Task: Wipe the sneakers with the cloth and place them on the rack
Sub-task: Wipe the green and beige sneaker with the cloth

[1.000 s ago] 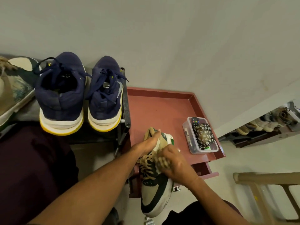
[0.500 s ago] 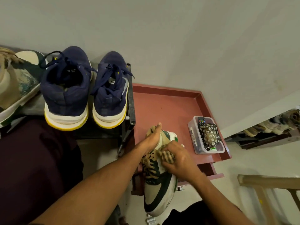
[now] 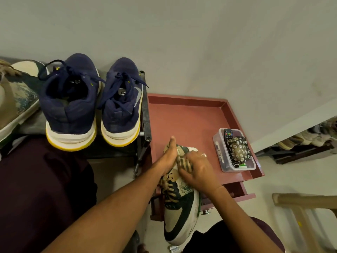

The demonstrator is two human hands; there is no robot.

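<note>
currently: mid-wipe
sneaker (image 3: 180,216): toe over red worktop (image 3: 191,115) edge, heel overhanging
left hand (image 3: 167,157): fingers grasping sneaker
right hand (image 3: 197,171): fingers clenched on cloth (image 3: 184,162)
risk: hard rubbing may twist it loose

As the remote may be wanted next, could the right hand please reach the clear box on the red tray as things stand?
Probably yes: the clear box sits open-topped just beside the right hand with bare red tray between, though that hand grips the cloth.

Open tray (image 3: 191,117) — box (image 3: 218,152) at right
</note>
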